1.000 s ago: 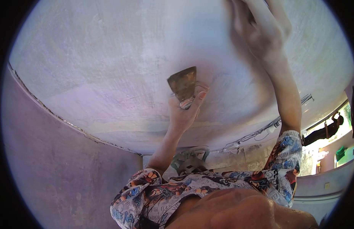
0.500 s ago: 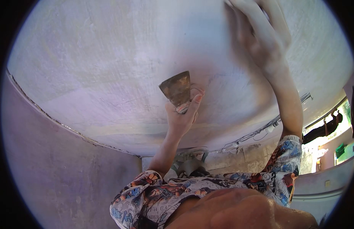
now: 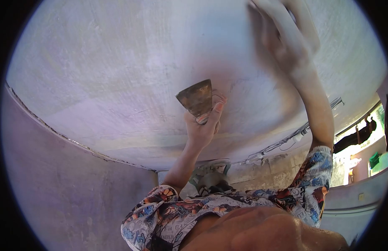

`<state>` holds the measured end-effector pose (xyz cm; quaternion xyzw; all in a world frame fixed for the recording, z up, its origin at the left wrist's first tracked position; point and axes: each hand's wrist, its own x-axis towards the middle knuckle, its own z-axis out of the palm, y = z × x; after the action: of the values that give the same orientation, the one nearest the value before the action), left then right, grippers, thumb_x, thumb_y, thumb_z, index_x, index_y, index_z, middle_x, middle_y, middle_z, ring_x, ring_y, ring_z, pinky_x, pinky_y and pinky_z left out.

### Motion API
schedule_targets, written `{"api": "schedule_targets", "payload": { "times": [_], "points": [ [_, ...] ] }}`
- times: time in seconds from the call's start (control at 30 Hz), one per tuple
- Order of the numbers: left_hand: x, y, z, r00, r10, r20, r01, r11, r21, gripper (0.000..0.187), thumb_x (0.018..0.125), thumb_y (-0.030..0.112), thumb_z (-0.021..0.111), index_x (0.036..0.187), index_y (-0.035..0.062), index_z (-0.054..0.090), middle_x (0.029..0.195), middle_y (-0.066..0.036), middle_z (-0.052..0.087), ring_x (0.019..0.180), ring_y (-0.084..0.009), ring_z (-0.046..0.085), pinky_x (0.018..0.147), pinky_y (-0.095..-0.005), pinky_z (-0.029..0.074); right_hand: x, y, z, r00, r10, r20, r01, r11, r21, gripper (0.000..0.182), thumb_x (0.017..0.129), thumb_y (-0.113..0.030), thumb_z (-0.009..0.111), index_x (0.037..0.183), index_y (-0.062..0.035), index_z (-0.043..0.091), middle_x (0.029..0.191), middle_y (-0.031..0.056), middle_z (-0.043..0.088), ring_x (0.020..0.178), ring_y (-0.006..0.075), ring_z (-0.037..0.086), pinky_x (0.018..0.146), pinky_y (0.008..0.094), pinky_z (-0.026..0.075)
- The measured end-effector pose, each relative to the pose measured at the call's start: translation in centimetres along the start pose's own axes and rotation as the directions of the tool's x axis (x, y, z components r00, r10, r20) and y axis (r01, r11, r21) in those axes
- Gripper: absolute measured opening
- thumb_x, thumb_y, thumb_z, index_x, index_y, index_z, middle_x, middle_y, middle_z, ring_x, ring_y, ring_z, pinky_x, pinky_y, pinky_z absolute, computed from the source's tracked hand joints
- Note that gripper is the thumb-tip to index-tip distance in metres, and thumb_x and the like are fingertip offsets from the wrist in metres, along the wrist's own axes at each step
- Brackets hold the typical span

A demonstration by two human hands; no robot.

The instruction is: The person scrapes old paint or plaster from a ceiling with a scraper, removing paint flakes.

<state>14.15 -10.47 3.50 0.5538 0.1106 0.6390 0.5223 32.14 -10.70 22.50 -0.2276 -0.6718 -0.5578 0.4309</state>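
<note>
My left hand (image 3: 201, 130) is wrapped round the handle of a putty knife (image 3: 196, 98), thumb along its right side. The knife's broad, stained blade points up, in front of the pale plastered surface (image 3: 118, 75). At the upper right my right hand (image 3: 292, 46), whitish and blurred, is held close to that surface. Its fingers are bent together and run out of the top of the view, so I cannot tell what they hold. A soft shadow lies beside this hand and its forearm.
A purplish wall (image 3: 77, 180) meets the plastered surface along a rough, cracked edge at left. Cables (image 3: 286, 141) run along the right. Beyond, another person (image 3: 357, 137) in dark clothing stands near a bright opening, and a green object (image 3: 374, 160) is below.
My left hand and the putty knife have shifted slightly to the right in the view. My right hand stays in nearly the same place, still blurred.
</note>
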Motion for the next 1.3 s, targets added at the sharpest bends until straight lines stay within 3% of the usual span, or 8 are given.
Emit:
{"api": "schedule_targets", "payload": {
  "times": [0.07, 0.13, 0.2, 0.3, 0.4, 0.53, 0.6, 1.3],
  "points": [
    [0.0, -0.1, -0.1, 1.0, 0.005, 0.023, -0.005, 1.0, -0.001, 0.019, 0.094, 0.01, 0.061, 0.095, -0.009, 0.061, 0.061, -0.008, 0.056, 0.034, -0.0048, 0.038, 0.032, -0.0212, 0.031, 3.4, 1.0, 3.1, 0.967, -0.222, -0.129, 0.219, 0.975, -0.04, 0.018, 0.094, -0.005, 0.055, 0.079, -0.0035, 0.046, 0.077, 0.0055, 0.044, 0.056, 0.0117, 0.045, 0.052, 0.0255, 0.04],
    [0.1, -0.2, -0.3, 0.998, 0.059, 0.02, -0.059, 0.998, 0.013, 0.016, 0.094, 0.008, 0.061, 0.093, -0.0081, 0.061, 0.066, -0.01, 0.058, 0.034, -0.0048, 0.039, 0.033, -0.0213, 0.033, 3.8, -1.6, 1.2, 0.989, 0.147, 0.033, -0.151, 0.966, 0.21, 0.019, 0.096, -0.007, 0.054, 0.079, -0.0038, 0.047, 0.075, 0.0058, 0.046, 0.061, 0.0134, 0.049, 0.058, 0.0285, 0.043],
    [-0.1, -0.2, 0.0, 1.0, 0.021, 0.002, -0.021, 1.0, 0.01, 0.016, 0.094, 0.008, 0.061, 0.092, -0.0078, 0.061, 0.067, -0.01, 0.058, 0.034, -0.0046, 0.039, 0.033, -0.0212, 0.034, 2.3, -2.9, -1.8, 0.511, 0.676, 0.531, -0.845, 0.284, 0.453, 0.018, 0.096, -0.008, 0.053, 0.079, -0.004, 0.048, 0.072, 0.0054, 0.048, 0.061, 0.0133, 0.05, 0.058, 0.0279, 0.043],
    [0.0, 0.2, 0.9, 1.0, -0.015, 0.011, 0.015, 0.999, 0.042, 0.015, 0.094, 0.008, 0.061, 0.09, -0.0068, 0.061, 0.065, -0.008, 0.057, 0.034, -0.0046, 0.039, 0.033, -0.0213, 0.035, -4.8, 1.9, -0.6, 0.985, 0.163, 0.056, -0.172, 0.916, 0.363, 0.019, 0.097, -0.011, 0.055, 0.08, -0.0045, 0.048, 0.07, 0.0031, 0.048, 0.052, 0.008, 0.048, 0.05, 0.0241, 0.041],
    [-0.1, 0.1, 0.2, 1.0, 0.002, 0.006, -0.003, 0.999, 0.042, 0.014, 0.094, 0.008, 0.061, 0.09, -0.0063, 0.061, 0.068, -0.008, 0.059, 0.034, -0.0047, 0.039, 0.033, -0.0216, 0.034, 2.5, -2.1, -1.7, 0.555, 0.659, 0.507, -0.812, 0.296, 0.504, 0.02, 0.096, -0.012, 0.058, 0.08, -0.0041, 0.05, 0.072, 0.0032, 0.048, 0.05, 0.007, 0.046, 0.046, 0.0235, 0.038],
    [-0.2, 0.2, -0.1, 0.997, -0.075, -0.017, 0.075, 0.997, -0.013, 0.012, 0.093, 0.006, 0.061, 0.091, -0.0062, 0.062, 0.086, -0.011, 0.063, 0.035, -0.0046, 0.041, 0.03, -0.0221, 0.032, 2.0, -2.4, -1.3, 0.516, 0.679, 0.522, -0.835, 0.265, 0.481, 0.012, 0.092, -0.009, 0.063, 0.086, -0.0016, 0.055, 0.073, 0.0042, 0.048, 0.055, 0.0103, 0.048, 0.047, 0.0253, 0.038],
    [-0.1, 0.5, 0.4, 0.997, -0.069, 0.013, 0.07, 0.997, -0.021, 0.01, 0.093, 0.005, 0.061, 0.093, -0.0049, 0.063, 0.094, -0.01, 0.063, 0.042, -0.0032, 0.044, 0.034, -0.02, 0.032, -1.8, -1.1, -1.8, 0.999, -0.007, 0.051, 0.007, 1.0, -0.002, 0.032, 0.072, 0.013, 0.071, 0.101, -0.0009, 0.071, 0.079, 0.0075, 0.059, 0.073, 0.019, 0.059, 0.06, 0.0259, 0.048],
    [0.0, 0.0, 0.1, 0.999, -0.043, -0.032, 0.04, 0.997, -0.066, 0.016, 0.095, 0.008, 0.059, 0.095, -0.0081, 0.06, 0.074, -0.008, 0.059, 0.033, -0.0037, 0.035, 0.031, -0.0222, 0.028, -4.2, -0.6, -2.5, 0.974, 0.082, 0.21, -0.09, 0.996, 0.027, 0.026, 0.078, -0.004, 0.067, 0.104, -0.0058, 0.067, 0.088, 0.0098, 0.059, 0.081, 0.0289, 0.06, 0.071, 0.0356, 0.049]
  ]
}}
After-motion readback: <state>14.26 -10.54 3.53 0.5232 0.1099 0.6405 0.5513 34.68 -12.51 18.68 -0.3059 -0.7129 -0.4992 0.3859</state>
